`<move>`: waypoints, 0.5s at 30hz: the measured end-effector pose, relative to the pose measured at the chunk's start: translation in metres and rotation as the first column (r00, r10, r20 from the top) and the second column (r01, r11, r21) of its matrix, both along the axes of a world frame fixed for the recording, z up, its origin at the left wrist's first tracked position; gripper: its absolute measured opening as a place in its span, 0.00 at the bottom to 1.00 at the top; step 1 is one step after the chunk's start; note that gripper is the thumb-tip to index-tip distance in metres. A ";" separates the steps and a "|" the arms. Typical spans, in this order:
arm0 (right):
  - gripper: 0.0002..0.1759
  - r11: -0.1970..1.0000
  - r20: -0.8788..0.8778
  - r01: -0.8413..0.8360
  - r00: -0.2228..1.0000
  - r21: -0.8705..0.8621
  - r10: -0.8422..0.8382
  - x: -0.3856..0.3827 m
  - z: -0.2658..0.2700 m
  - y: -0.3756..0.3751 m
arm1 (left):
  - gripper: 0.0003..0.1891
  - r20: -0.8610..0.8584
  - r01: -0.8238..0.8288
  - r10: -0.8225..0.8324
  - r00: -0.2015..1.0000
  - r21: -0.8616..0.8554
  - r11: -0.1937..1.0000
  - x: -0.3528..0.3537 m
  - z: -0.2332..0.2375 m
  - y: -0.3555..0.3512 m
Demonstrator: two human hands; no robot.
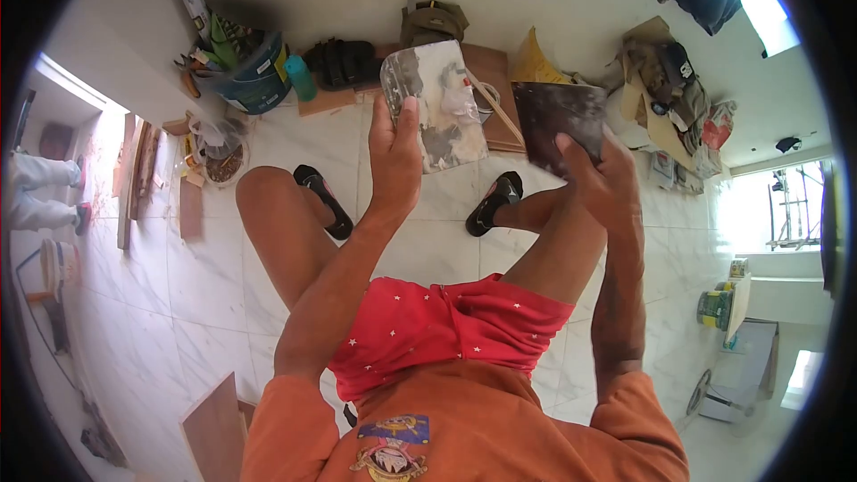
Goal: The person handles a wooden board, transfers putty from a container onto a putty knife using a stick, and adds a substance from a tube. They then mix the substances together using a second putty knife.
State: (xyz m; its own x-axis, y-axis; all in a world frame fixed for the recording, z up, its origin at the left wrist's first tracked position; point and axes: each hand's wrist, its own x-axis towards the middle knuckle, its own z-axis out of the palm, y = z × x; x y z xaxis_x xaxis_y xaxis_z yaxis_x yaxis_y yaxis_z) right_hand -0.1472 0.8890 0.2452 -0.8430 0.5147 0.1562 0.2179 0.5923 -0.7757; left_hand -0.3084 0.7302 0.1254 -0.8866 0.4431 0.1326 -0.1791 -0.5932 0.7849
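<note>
My left hand [395, 152] is closed on the near left edge of a flat rectangular board [446, 116], with the thumb lying on its face. Patches of white and grey smear that face, which is turned up toward me. In my right hand [603, 174] is a dark brown, roughly square flat sheet [561, 120], gripped at its lower right with the thumb on top. Whitish specks show along its upper edge, and its material is hard to make out. The two pieces are held apart, above the floor in front of my knees.
Pale marbled tiles [420, 245] cover the floor. Along the wall stand a bucket of tools [259, 80], a turquoise bottle [301, 78], a backpack [433, 22] and a cardboard box [652, 107]. Wooden planks [134, 170] lie left. Another person's legs [45, 187] show far left.
</note>
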 end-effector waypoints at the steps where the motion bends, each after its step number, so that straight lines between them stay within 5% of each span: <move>1: 0.15 0.991 0.010 -0.048 0.999 0.126 0.047 -0.007 0.005 0.000 | 0.15 -0.040 -0.027 0.026 0.999 -0.022 0.999 0.000 0.000 0.001; 2: 0.15 0.964 0.025 -0.097 0.995 0.249 0.094 -0.013 0.010 0.002 | 0.15 -0.081 -0.056 0.052 0.995 -0.043 0.998 0.000 -0.001 0.001; 5: 0.17 0.964 0.190 -0.145 0.976 0.223 0.103 -0.025 0.020 0.005 | 0.14 -0.201 -0.136 0.102 0.974 -0.164 0.977 0.001 0.006 -0.002; 11: 0.18 0.995 0.287 -0.100 0.954 0.029 0.087 -0.054 0.033 0.001 | 0.12 -0.231 -0.212 0.172 0.958 -0.161 0.964 -0.007 0.004 -0.003; 15: 0.18 0.954 0.180 -0.064 0.976 -0.292 0.121 -0.056 0.015 0.016 | 0.13 -0.183 -0.191 0.158 0.970 -0.179 0.965 -0.012 0.006 -0.008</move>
